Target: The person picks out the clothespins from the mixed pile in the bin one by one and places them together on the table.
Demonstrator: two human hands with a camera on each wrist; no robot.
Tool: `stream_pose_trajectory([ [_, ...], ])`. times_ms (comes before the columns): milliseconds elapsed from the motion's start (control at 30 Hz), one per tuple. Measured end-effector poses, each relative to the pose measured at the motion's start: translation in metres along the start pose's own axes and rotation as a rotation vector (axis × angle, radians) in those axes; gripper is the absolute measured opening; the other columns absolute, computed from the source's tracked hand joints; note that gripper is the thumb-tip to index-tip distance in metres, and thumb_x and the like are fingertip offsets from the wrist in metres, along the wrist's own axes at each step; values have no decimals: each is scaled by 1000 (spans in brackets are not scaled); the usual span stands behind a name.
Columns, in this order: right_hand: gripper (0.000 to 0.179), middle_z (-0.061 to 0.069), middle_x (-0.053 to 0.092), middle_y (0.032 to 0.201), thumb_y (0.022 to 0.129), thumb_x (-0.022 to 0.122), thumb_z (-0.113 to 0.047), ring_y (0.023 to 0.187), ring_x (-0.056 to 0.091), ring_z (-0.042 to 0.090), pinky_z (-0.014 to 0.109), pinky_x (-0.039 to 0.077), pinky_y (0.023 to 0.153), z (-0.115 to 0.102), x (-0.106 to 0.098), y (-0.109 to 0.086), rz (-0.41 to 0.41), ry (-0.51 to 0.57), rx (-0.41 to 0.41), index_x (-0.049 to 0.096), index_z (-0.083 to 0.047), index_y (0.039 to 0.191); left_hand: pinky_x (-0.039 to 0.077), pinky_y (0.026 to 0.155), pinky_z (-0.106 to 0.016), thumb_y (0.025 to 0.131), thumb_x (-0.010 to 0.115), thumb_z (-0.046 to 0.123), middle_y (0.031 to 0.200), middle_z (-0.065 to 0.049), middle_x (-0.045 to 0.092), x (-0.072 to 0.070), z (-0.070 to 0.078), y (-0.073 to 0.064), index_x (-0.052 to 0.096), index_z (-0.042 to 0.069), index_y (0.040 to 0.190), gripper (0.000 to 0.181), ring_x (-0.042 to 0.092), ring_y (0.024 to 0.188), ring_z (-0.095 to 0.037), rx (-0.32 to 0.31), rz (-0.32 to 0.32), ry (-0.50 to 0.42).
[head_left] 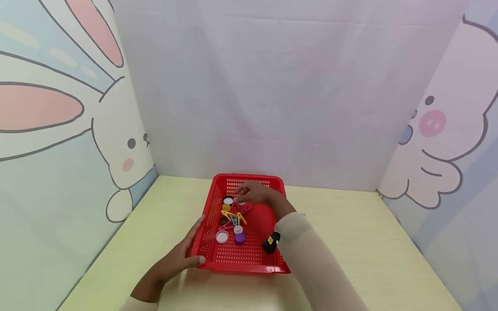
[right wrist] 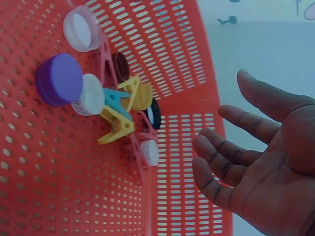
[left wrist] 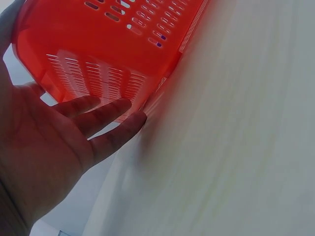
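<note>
A red slotted plastic basket (head_left: pixel 243 268) stands on the table. My left hand (head_left: pixel 177 261) is at its near left corner, thumb on the rim and nearly straight fingers (left wrist: pixel 110 115) against the outer wall. Over the basket's far part hovers my right hand (head_left: pixel 254 192), its palm bare and fingers loosely bent. Inside lie a purple cap (right wrist: pixel 59 79), a white cap (right wrist: pixel 90 94), a clear-rimmed cap (right wrist: pixel 81 29), a yellow cap (head_left: pixel 226 207) and a brown cap (right wrist: pixel 120 67). Among them are yellow clothespins (right wrist: pixel 116 125), a blue clothespin (right wrist: pixel 116 98) and red clothespins (right wrist: pixel 107 61).
A black device (head_left: pixel 269 244) with a yellow label sits by the right wrist, above the basket's near right part. Right of the sleeve, a small teal tip (head_left: pixel 303 214) shows on the pale table (head_left: pixel 362 246). Cartoon-printed walls flank a plain back curtain (head_left: pixel 256 95).
</note>
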State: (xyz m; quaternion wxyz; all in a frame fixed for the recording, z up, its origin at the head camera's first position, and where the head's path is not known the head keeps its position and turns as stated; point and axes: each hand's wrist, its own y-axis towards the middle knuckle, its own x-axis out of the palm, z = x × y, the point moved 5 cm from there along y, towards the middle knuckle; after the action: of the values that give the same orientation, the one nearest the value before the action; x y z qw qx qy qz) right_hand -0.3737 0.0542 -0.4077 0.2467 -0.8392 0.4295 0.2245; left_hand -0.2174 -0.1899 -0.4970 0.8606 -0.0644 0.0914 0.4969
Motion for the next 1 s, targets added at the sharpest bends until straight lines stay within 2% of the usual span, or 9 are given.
stream_pose_trajectory([
  [133, 42, 10, 71, 124, 98, 82, -22, 118, 65, 32, 58, 60, 109, 6, 12, 6, 5, -21, 31, 73, -14, 139, 67, 96, -40, 97, 77, 27, 177, -27, 17, 1, 1, 0, -4, 37, 176, 114, 54, 140, -40, 4, 1, -1],
  [367, 42, 8, 70, 131, 94, 87, -19, 117, 64, 30, 54, 64, 102, 17, 28, 14, -1, -182, 98, 76, -17, 135, 67, 96, -39, 97, 76, 27, 177, -28, 17, 1, 0, -1, -5, 37, 176, 113, 55, 139, -39, -2, -4, -7],
  [633, 52, 11, 69, 142, 89, 91, -15, 130, 65, 39, 62, 60, 108, 27, 33, 18, 13, -142, 202, 75, -21, 139, 68, 95, -40, 97, 77, 27, 177, -27, 17, -2, -1, -1, -4, 39, 176, 114, 55, 140, -39, -7, 6, -1],
  [1000, 50, 7, 72, 132, 88, 92, -18, 124, 68, 32, 57, 62, 106, 25, 48, 21, -19, -320, 245, 76, -22, 135, 67, 96, -40, 97, 77, 25, 177, -27, 17, 0, -1, -1, -4, 38, 176, 114, 54, 140, -40, 8, -5, -13],
])
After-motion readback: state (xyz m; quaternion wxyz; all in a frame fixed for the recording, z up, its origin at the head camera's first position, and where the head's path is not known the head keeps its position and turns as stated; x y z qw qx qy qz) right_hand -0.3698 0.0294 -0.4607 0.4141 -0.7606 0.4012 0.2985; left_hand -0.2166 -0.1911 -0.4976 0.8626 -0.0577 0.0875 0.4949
